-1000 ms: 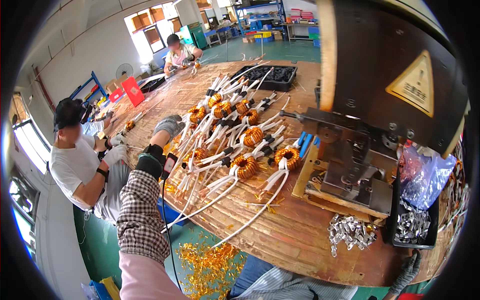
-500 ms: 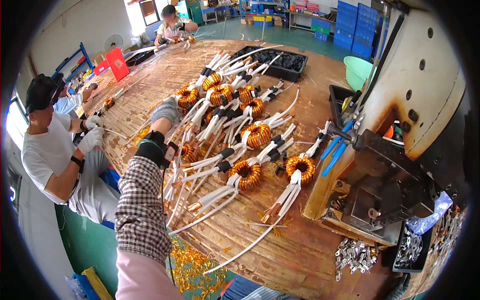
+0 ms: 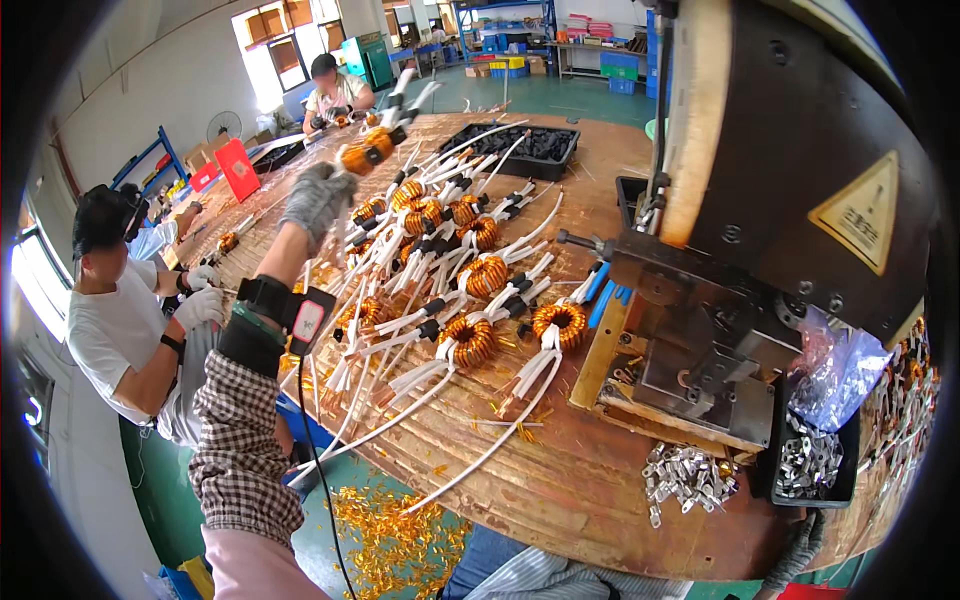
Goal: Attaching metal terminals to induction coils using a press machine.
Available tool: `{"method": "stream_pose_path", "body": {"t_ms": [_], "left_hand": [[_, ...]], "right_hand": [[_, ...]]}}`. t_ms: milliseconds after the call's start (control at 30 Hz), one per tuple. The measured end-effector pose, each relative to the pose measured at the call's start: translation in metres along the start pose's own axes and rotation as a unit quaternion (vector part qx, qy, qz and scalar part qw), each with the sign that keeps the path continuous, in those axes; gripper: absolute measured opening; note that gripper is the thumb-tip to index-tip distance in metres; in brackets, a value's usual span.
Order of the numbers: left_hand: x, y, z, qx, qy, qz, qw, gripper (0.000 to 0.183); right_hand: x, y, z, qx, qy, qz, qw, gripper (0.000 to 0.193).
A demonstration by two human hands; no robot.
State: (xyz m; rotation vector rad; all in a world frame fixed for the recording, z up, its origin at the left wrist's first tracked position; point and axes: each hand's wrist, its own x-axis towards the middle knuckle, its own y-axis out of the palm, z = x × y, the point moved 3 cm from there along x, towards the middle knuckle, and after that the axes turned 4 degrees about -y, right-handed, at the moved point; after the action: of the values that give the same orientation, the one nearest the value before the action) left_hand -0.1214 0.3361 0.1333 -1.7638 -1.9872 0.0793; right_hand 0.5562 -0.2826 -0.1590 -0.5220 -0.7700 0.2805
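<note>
My left hand (image 3: 318, 205), in a grey glove, is raised over the far left of the pile. Its fingers are closed on a toroidal coil (image 3: 366, 152) wound in copper wire, blurred by motion, its white-sleeved leads pointing up and away. Below it lies a heap of similar coils (image 3: 485, 276) with white leads and black sleeves. Nearer to me are two more coils, one (image 3: 467, 342) by the heap and one (image 3: 559, 325) beside the press. At the lower right edge, a grey-gloved part of my right hand (image 3: 797, 550) shows beside the black tray; its fingers cannot be made out.
A dark press (image 3: 690, 330) stands at right, with loose metal terminals (image 3: 690, 475) before it and a black tray (image 3: 848, 490) of terminals alongside. Another black tray (image 3: 565, 150) holds black pieces at the back. A co-worker (image 3: 125, 300) sits at left, another (image 3: 335, 95) farther off.
My left hand has risen from the heap, bringing a coil up and away from me. The view has shifted right, so the press fills more of it.
</note>
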Motion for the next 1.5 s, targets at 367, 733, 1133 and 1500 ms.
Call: {"method": "stream_pose_path", "body": {"t_ms": [367,733,1133,1500], "left_hand": [[-0.049,0.2,0.037,0.521,0.011,0.191,0.832,0.043],[-0.001,0.079,0.034,0.54,-0.028,0.032,0.84,0.056],[0.011,0.065,0.103,0.553,-0.078,0.045,0.828,0.043],[-0.034,0.065,-0.002,-0.072,-0.099,0.109,0.986,0.037]], "right_hand": [[-0.005,0.021,0.086,0.181,0.217,0.039,0.959,0.025],[-0.001,0.003,0.037,-0.062,-0.052,0.057,0.995,0.027],[0.002,0.007,0.054,0.14,0.138,-0.003,0.98,0.032],[0.0,0.008,0.02,0.147,0.17,0.016,0.974,0.035]]}}
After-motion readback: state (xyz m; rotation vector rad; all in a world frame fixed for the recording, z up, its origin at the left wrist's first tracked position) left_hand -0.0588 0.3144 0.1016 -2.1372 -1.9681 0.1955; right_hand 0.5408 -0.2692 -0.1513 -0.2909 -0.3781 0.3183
